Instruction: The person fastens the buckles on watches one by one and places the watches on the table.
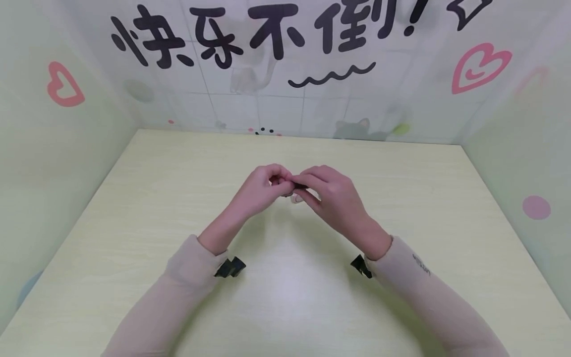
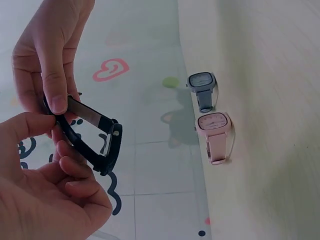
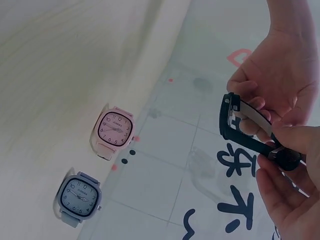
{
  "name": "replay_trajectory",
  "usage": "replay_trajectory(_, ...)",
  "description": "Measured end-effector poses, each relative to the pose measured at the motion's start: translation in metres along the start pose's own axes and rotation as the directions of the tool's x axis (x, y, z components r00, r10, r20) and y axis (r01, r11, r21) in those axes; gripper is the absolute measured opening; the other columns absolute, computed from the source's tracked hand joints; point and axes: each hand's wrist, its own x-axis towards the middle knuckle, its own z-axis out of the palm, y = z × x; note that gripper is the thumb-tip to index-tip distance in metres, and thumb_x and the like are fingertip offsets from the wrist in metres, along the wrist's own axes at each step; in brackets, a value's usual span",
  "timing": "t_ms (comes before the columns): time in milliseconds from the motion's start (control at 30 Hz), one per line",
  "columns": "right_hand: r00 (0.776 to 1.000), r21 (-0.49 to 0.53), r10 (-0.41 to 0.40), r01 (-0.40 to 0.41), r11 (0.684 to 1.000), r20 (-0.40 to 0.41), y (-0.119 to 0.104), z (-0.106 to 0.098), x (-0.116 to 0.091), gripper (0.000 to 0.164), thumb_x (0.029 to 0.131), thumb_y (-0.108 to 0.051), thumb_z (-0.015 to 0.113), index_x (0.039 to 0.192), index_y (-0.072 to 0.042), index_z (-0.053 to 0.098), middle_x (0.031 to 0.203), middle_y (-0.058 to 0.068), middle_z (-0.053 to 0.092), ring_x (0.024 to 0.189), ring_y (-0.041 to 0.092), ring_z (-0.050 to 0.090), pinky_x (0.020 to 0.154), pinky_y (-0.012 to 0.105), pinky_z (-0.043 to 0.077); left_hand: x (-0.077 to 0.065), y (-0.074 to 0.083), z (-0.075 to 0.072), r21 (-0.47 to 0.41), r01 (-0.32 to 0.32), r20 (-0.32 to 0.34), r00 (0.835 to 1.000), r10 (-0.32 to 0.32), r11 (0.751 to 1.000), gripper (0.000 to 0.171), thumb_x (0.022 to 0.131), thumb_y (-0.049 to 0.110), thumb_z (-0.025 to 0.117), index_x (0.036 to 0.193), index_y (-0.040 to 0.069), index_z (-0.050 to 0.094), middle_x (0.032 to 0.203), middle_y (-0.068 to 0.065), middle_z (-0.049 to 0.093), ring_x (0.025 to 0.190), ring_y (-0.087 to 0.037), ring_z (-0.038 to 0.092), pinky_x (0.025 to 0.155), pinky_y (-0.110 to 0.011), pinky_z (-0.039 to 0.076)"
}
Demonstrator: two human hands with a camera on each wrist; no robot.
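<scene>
A black wristwatch [image 2: 77, 142] is held up between both hands, its strap bent into a loop. My left hand [image 1: 260, 193] pinches the strap between thumb and forefinger, the other fingers curled below. Across from it, my right hand [image 1: 336, 198] grips the watch with its thumb on one side and fingers on the other. The dark round case [image 3: 287, 158] shows side-on at the right fingers in the right wrist view. In the head view the fingers hide most of the watch, leaving a dark sliver between the fingertips.
A pink watch [image 2: 215, 132] and a grey-blue watch [image 2: 202, 90] sit side by side on the pale table [image 1: 285, 307], both with straps looped. Printed panels [image 1: 276, 109] rise at the back and both sides. Small black devices [image 1: 231, 267] sit at both cuffs.
</scene>
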Motion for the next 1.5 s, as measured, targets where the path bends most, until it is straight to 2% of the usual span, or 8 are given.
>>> replay_trajectory(333, 0.998, -0.004, 0.06, -0.06, 0.998, 0.008, 0.003, -0.007, 0.002, 0.018, 0.081, -0.011, 0.082, 0.096, -0.007, 0.074, 0.092, 0.004, 0.074, 0.08, 0.017, 0.066, 0.064, 0.027, 0.053, 0.005, -0.008, -0.013, 0.1, 0.013, 0.067, 0.998, -0.02, 0.995, 0.017, 0.095, 0.013, 0.051, 0.102, 0.0, 0.061, 0.083, -0.004, 0.05, 0.072, -0.019, 0.042, 0.065, -0.028, 0.034)
replay_trajectory(467, 0.996, 0.035, 0.092, -0.093, 0.995, 0.003, 0.005, -0.008, 0.001, 0.018, 0.082, -0.011, 0.081, 0.098, -0.006, 0.073, 0.093, 0.004, 0.074, 0.081, 0.016, 0.067, 0.068, 0.028, 0.055, 0.006, -0.013, -0.016, 0.063, -0.03, 0.112, 0.993, 0.023, 0.998, 0.016, 0.097, 0.013, 0.051, 0.106, 0.001, 0.058, 0.091, -0.006, 0.052, 0.084, -0.02, 0.046, 0.072, -0.03, 0.036)
replay_trajectory(600, 0.99, 0.112, 0.142, -0.139, 0.984, -0.019, 0.007, -0.009, -0.001, 0.019, 0.084, -0.009, 0.08, 0.1, -0.005, 0.071, 0.094, 0.005, 0.074, 0.083, 0.016, 0.069, 0.07, 0.03, 0.058, 0.004, -0.019, -0.015, 0.04, -0.112, 0.128, 0.986, 0.106, 0.993, 0.022, 0.097, 0.013, 0.061, 0.116, 0.004, 0.057, 0.112, -0.009, 0.056, 0.1, -0.023, 0.049, 0.078, -0.032, 0.039)
replay_trajectory(733, 0.985, 0.167, 0.168, -0.16, 0.973, -0.033, 0.008, -0.01, -0.001, 0.018, 0.086, -0.009, 0.078, 0.103, -0.006, 0.073, 0.095, 0.005, 0.074, 0.085, 0.015, 0.07, 0.072, 0.03, 0.058, 0.004, -0.023, -0.012, 0.093, -0.174, 0.092, 0.982, 0.165, 0.98, 0.026, 0.092, 0.016, 0.071, 0.116, 0.009, 0.065, 0.119, -0.008, 0.059, 0.101, -0.027, 0.053, 0.076, -0.031, 0.04)
replay_trajectory(867, 0.986, 0.171, 0.16, -0.151, 0.974, -0.042, 0.009, -0.01, -0.002, 0.017, 0.088, -0.006, 0.075, 0.104, -0.008, 0.078, 0.094, 0.006, 0.072, 0.081, 0.015, 0.068, 0.068, 0.028, 0.056, 0.002, -0.023, -0.011, 0.117, -0.167, 0.037, 0.986, 0.163, 0.979, 0.02, 0.091, 0.019, 0.074, 0.109, 0.013, 0.071, 0.113, -0.003, 0.064, 0.101, -0.027, 0.055, 0.075, -0.031, 0.041)
replay_trajectory(1067, 0.986, 0.174, 0.152, -0.139, 0.975, -0.064, 0.01, -0.008, -0.004, 0.016, 0.087, -0.002, 0.074, 0.102, -0.008, 0.079, 0.093, 0.008, 0.069, 0.079, 0.017, 0.065, 0.063, 0.03, 0.053, 0.0, -0.023, -0.012, 0.149, -0.166, 0.043, 0.986, 0.161, 0.975, 0.027, 0.087, 0.017, 0.078, 0.113, 0.014, 0.07, 0.116, -0.003, 0.066, 0.102, -0.024, 0.057, 0.08, -0.037, 0.045)
replay_trajectory(1233, 0.985, 0.177, 0.164, -0.153, 0.972, -0.052, 0.01, -0.009, -0.005, 0.015, 0.088, -0.003, 0.074, 0.101, -0.008, 0.078, 0.094, 0.007, 0.069, 0.078, 0.016, 0.065, 0.063, 0.028, 0.052, 0.0, -0.021, -0.013, 0.133, -0.156, 0.035, 0.988, 0.152, 0.979, 0.024, 0.09, 0.017, 0.075, 0.113, 0.013, 0.07, 0.117, -0.003, 0.066, 0.104, -0.024, 0.057, 0.082, -0.034, 0.044)
replay_trajectory(1500, 0.985, 0.166, 0.172, -0.169, 0.972, -0.006, 0.009, -0.01, -0.005, 0.014, 0.09, -0.004, 0.072, 0.102, -0.008, 0.077, 0.096, 0.006, 0.068, 0.083, 0.017, 0.067, 0.07, 0.032, 0.057, 0.001, -0.02, -0.005, 0.095, -0.179, 0.027, 0.984, 0.177, 0.979, 0.018, 0.094, 0.015, 0.068, 0.112, 0.012, 0.066, 0.108, -0.003, 0.071, 0.096, -0.018, 0.056, 0.082, -0.038, 0.04)
